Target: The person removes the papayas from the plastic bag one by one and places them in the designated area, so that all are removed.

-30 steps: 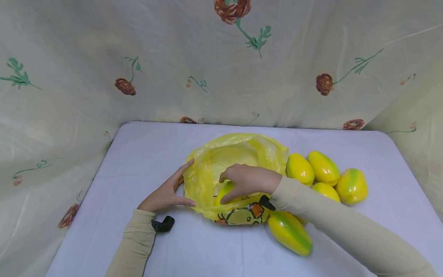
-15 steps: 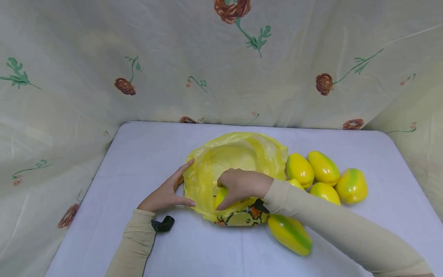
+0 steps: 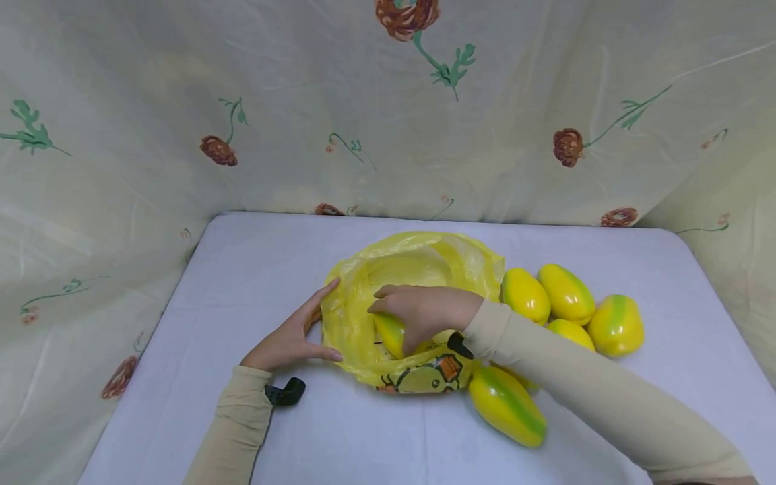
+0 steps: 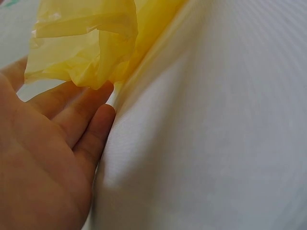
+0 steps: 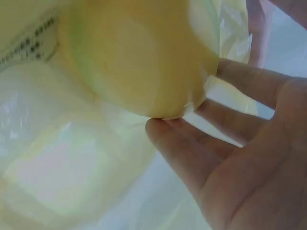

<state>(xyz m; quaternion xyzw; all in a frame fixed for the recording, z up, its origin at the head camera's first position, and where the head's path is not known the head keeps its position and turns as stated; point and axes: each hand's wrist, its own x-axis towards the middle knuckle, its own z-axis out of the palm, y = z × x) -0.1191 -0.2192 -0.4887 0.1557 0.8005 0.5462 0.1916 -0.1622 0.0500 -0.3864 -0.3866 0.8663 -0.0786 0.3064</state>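
A yellow plastic bag [image 3: 358, 296] with a cartoon print stands with its mouth spread. My left hand [image 3: 289, 337] rests at its left side, fingers and thumb extended; in the left wrist view, fingers [image 4: 81, 108] lie against the hanging plastic. Inside the bag is a glossy yellow mango-like fruit [image 3: 390, 333] with green streaks. Reaching into the mouth, my right hand [image 3: 424, 313] touches that fruit. Extended fingers [image 5: 177, 148] meet the fruit's rounded edge [image 5: 139, 57] in the right wrist view. The bag and hand hide part of the fruit.
Several similar fruits [image 3: 566, 294] lie right of the bag, some partly under the right forearm. One fruit [image 3: 508, 407] lies near the bag's front right corner. A white cloth covers the table [image 3: 273, 269], and a flowered curtain [image 3: 485, 155] hangs behind.
My right hand first moved slightly nearer, then lifted and shifted, its fingers straightening from their grip. More of the fruit in the bag shows now. My left hand stayed in place.
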